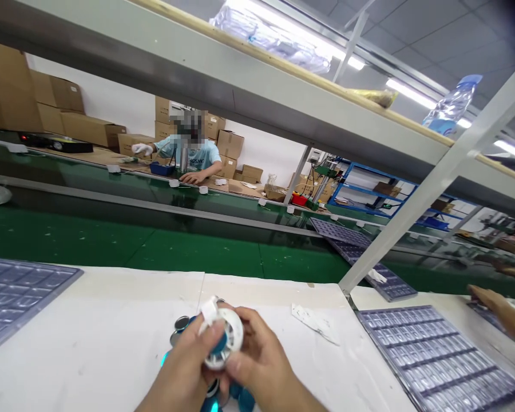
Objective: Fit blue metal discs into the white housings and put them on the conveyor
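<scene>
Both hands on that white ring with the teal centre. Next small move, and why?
I'd probably press the white tab down with the left hand's thumb. The tab seems to stand out from the edge of the white plastic ring, the thumb is right beside it, and the right hand already steadies the ring off the table.

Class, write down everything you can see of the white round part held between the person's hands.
The white round part is a ring of matte-looking plastic with a squarish tab at its upper left. A teal-blue piece shows at its centre. It sits tilted, pinched between the left hand and right hand, over a white work surface.
</scene>
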### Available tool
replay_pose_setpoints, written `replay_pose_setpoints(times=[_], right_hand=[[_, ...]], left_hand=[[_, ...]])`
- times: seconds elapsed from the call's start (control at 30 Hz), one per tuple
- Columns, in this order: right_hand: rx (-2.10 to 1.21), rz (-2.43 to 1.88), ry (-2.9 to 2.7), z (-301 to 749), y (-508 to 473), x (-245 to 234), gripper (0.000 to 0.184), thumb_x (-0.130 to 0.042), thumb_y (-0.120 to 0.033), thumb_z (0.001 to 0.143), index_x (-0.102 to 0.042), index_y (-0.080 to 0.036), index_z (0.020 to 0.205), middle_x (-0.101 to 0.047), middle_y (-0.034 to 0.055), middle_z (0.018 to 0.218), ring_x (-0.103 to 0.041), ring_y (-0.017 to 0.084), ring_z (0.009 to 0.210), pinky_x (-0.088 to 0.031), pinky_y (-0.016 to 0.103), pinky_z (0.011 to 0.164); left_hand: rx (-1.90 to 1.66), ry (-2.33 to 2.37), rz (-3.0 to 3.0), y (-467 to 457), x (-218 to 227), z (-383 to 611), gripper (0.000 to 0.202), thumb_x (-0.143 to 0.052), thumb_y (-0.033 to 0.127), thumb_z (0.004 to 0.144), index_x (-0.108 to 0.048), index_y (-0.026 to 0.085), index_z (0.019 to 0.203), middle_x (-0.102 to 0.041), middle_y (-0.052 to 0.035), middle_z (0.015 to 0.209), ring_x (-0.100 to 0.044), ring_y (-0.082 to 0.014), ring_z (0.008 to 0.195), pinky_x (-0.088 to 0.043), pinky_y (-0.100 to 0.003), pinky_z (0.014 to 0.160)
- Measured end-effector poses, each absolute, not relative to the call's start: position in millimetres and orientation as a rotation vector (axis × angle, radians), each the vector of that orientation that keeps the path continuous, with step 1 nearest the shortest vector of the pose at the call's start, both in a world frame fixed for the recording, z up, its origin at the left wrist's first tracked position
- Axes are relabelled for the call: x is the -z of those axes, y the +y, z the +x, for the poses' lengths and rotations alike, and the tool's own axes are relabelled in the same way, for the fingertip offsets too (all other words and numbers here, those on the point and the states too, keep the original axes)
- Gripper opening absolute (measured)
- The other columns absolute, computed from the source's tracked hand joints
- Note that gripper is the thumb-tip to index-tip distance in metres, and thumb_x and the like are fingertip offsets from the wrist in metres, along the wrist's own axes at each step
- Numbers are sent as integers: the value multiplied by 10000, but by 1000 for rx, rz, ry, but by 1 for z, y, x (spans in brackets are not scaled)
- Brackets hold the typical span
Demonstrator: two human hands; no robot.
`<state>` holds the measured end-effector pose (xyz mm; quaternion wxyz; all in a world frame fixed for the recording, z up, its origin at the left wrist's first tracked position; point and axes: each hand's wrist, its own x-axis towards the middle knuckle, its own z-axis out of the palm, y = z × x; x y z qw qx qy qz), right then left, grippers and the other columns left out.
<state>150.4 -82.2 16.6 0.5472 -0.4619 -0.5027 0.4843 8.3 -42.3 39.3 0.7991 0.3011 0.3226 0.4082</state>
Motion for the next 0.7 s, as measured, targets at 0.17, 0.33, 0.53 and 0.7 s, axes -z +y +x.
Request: replay_pose_setpoints(times=[0.17,0.33,0.53,0.7], right_hand=[[-888,-1368,-1080,186,-63,-20,244,-608,-418,861,-638,-193,951,-685,82,928,-657,219,811,-524,327,711],[-962,-1334,-1116,189,-64,-14,283,-610,-451,862,-632,-190,968,-642,54,844,-602,185,695,-484,282,591],[-1125,-1009,-1329,174,-90,-22,655,-671,-566,813,-502,-252,1362,-574,116,1267,-591,272,1039,-482,400,894],[-1324,-880,-1224,163,-94,-31,699,-697,-605,775,-532,-271,1367,-558,104,1352,-534,318,1206,-438,440,984]], left_hand=[[-1075,790,694,-5,-42,-10,241,-584,356,900,-587,191,1076,-691,-93,980,-683,-214,811,-553,-277,617],[-968,856,888,-18,-43,-7,364,-760,282,754,-588,217,1068,-663,3,670,-548,-127,503,-458,-213,476],[-966,860,1400,-49,-47,4,522,-800,272,608,-673,289,1114,-693,-55,1061,-645,-315,977,-511,-365,833],[-911,811,1533,-53,-44,-1,538,-785,336,621,-643,307,1140,-677,-58,1163,-626,-343,1026,-482,-400,887]])
